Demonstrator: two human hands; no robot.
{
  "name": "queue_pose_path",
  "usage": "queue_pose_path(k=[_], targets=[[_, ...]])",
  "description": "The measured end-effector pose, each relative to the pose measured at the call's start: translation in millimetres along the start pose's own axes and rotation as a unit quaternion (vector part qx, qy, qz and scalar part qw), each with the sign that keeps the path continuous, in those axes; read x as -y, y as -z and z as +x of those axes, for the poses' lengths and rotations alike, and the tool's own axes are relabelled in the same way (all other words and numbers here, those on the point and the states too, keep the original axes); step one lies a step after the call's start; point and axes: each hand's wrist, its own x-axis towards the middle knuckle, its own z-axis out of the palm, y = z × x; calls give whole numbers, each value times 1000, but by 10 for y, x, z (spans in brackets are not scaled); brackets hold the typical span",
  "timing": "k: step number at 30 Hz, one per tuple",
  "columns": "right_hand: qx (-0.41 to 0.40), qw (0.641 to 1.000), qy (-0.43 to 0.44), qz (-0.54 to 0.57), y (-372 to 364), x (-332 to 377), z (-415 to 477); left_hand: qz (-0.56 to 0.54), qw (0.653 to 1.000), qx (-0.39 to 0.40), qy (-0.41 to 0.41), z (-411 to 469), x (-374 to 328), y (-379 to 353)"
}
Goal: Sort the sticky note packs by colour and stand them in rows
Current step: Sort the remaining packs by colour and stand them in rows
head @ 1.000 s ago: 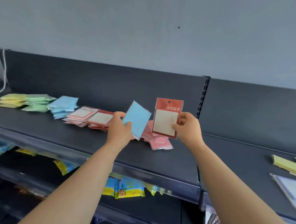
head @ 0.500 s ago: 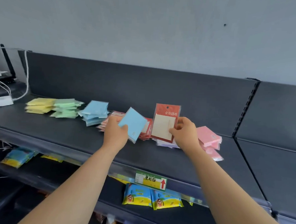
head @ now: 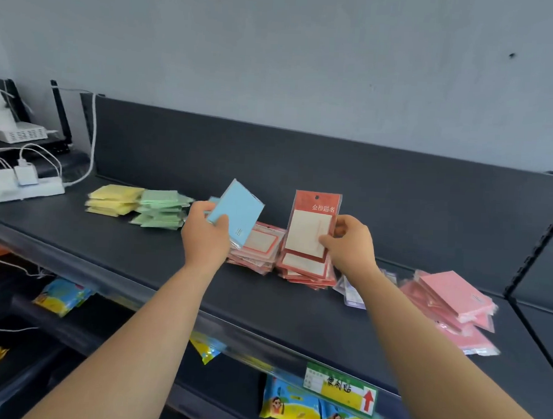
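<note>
Scanning from the left, I saw a yellow stack (head: 114,200) and a green stack (head: 161,208) lying flat, just beside each other on the dark shelf (head: 106,248). My left hand (head: 205,234) gripped a blue pack (head: 236,212), tilted above the shelf. Flat piles of red-framed packs (head: 260,250) came next. Over them stood a red pack (head: 312,227), pinched upright by my right hand (head: 350,245), thumb on its face. Pink packs (head: 450,298) lay heaped farthest right.
</note>
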Motion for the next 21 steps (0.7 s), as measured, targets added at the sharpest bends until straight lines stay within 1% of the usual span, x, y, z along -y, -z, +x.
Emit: queue_pose_path(k=[4,6,9,14,18,21], targets=[[-14,1000,-11,0,-161,92,99,22,999,0,-24,355,32,15],[-27,999,-19,0,-238,107,132,56,998,-3,-28,527,70,13],[-47,998,-33,-5,-340,102,162,119,993,3,-19,733,189,-7],[-69,996,-61,-6,-455,57,173,157,987,29,-11,1007,417,-57],[-78,994,-71,-16,-485,34,173,212,976,55,-15,1080,532,-51],[-88,993,-83,-9,-457,25,154,304,949,53,-67,1057,577,-53]])
